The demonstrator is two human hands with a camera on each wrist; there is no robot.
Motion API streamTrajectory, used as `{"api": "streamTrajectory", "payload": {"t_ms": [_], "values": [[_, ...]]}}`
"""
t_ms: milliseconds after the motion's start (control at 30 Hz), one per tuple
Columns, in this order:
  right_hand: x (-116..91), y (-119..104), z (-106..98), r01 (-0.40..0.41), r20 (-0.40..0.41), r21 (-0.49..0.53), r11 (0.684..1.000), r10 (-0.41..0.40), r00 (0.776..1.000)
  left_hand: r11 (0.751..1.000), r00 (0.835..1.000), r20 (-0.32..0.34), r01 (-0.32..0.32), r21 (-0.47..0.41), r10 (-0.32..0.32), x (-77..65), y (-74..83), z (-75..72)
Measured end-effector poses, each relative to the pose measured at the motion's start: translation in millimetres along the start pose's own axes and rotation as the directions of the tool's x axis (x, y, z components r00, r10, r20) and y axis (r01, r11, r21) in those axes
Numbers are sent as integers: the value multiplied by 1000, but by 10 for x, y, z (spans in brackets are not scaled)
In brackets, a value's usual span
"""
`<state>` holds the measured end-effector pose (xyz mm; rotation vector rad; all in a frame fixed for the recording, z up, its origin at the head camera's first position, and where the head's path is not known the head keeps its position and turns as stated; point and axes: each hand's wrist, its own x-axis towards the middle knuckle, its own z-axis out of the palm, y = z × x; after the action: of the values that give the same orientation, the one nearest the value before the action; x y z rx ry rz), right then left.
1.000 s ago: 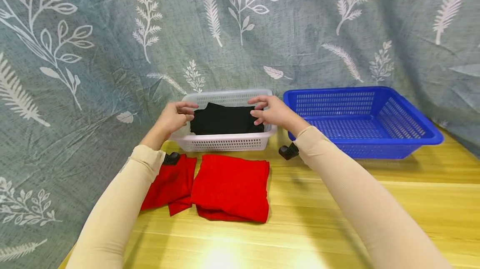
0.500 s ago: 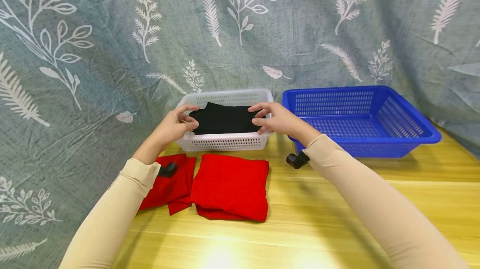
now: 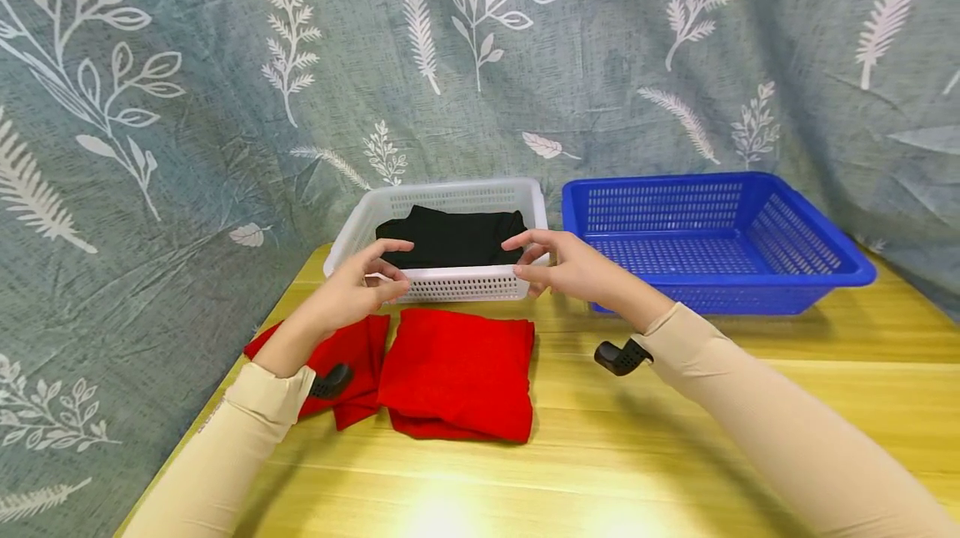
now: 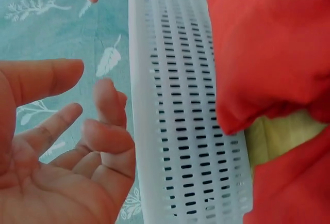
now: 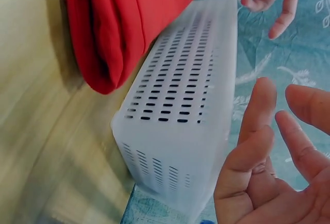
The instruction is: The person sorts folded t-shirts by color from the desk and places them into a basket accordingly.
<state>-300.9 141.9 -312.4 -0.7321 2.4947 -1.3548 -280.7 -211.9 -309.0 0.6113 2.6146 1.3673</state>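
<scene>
Folded black cloth (image 3: 457, 239) lies inside the white plastic basket (image 3: 465, 284). My left hand (image 3: 356, 284) hovers at the basket's front left, fingers loosely bent and nothing between them. At the front right, my right hand (image 3: 566, 267) is likewise relaxed and holds nothing. Both wrist views show a gap between thumb and fingers. In front of the basket a folded red cloth (image 3: 457, 375) lies on the table, its near edge showing several layers. Another red cloth (image 3: 360, 363) lies left of it, partly covered by my left wrist.
A blue plastic basket (image 3: 720, 279) with slotted walls stands right of the white one. Behind both hangs a grey-green curtain (image 3: 465, 138) with white leaf prints. The wooden table (image 3: 600, 455) runs toward me, and a black wrist camera (image 3: 621, 357) juts from my right sleeve.
Both hands have drawn back toward me, from over the black cloth to the basket's front rim. The black cloth stays in the basket, and the red cloths lie as before.
</scene>
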Motion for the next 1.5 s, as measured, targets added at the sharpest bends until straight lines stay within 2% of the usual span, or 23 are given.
{"api": "streamTrajectory", "payload": {"t_ms": [200, 367, 600, 933, 1167, 1333, 1500], "values": [[-212, -75, 59, -9, 8, 59, 998, 8, 1000, 1000, 999, 29, -15, -14, 15, -169, -7, 89], [-362, -70, 151, 3, 52, 58, 998, -6, 999, 1000, 999, 51, -15, 13, 14, -307, -31, 160], [-533, 25, 332, 0, 104, 71, 997, -8, 995, 999, 997, 67, 31, 6, -32, -495, -99, 221], [-714, 123, 516, -26, 156, 146, 989, 2, 988, 996, 990, 116, 84, 5, -84, -699, -169, 303], [-794, 187, 614, -92, 195, 165, 982, 59, 979, 994, 982, 156, 106, 7, -105, -744, -240, 365], [-807, 246, 690, -106, 230, 148, 983, 70, 971, 994, 976, 189, 111, 5, -110, -735, -269, 408], [-816, 268, 720, -123, 248, 124, 985, 89, 965, 994, 976, 189, 111, 1, -110, -726, -276, 421]]}}
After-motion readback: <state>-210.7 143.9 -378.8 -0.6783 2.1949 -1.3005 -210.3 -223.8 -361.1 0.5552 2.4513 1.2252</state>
